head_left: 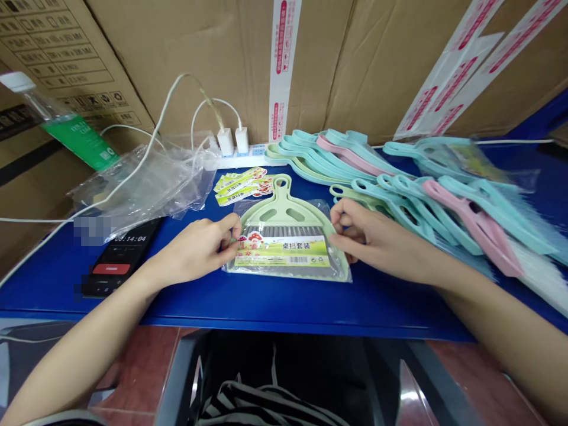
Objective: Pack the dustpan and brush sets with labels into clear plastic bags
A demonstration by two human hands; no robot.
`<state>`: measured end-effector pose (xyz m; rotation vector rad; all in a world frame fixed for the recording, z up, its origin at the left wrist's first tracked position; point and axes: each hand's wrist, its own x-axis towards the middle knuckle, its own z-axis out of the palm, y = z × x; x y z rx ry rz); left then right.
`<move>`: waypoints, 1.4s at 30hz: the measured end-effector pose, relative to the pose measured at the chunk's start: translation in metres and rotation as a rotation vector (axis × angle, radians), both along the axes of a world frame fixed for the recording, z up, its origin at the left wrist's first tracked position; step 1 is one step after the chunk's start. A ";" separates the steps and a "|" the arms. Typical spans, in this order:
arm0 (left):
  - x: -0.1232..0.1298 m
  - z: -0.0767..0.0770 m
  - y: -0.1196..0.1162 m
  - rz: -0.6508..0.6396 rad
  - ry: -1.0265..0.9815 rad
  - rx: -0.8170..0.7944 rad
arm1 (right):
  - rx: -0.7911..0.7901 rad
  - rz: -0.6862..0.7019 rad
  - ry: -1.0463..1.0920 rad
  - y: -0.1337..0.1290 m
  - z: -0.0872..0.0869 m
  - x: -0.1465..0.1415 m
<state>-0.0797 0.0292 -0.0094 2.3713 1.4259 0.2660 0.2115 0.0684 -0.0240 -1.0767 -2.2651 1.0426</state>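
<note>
A light green dustpan and brush set lies flat on the blue table in a clear plastic bag. Its handle end points away from me and sticks out of the bag. A printed label card with red mushrooms shows over the grey bristles. At the bag's left edge, my left hand pinches the plastic with thumb and curled fingers. My right hand is closed the same way on the bag's right edge. Parts of both hands' fingertips are hidden.
Several dustpans and brushes in blue, pink and green lie at the right. Loose label cards, clear bags, a power strip with white cables, a phone and a bottle are behind and left. Cardboard boxes stand behind.
</note>
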 end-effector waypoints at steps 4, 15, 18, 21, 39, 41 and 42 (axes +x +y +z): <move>0.002 -0.001 -0.001 -0.013 -0.101 -0.071 | -0.043 -0.108 0.134 0.004 0.001 0.000; 0.012 -0.007 -0.004 0.108 -0.416 -0.337 | -0.564 -0.193 0.601 0.004 0.002 0.000; 0.017 -0.012 -0.004 0.122 -0.495 -0.400 | -0.578 -0.191 0.655 0.003 -0.001 -0.004; 0.022 -0.017 -0.003 0.123 -0.551 -0.421 | -0.574 -0.202 0.654 0.003 -0.002 -0.008; 0.026 -0.009 -0.005 0.000 -0.419 -0.249 | -0.645 -0.259 0.682 0.008 -0.017 -0.024; 0.022 -0.007 -0.005 0.043 -0.355 -0.030 | -0.623 -0.266 0.681 0.009 -0.014 -0.019; 0.020 -0.007 -0.005 0.078 -0.307 0.095 | -0.619 -0.266 0.680 0.009 -0.012 -0.017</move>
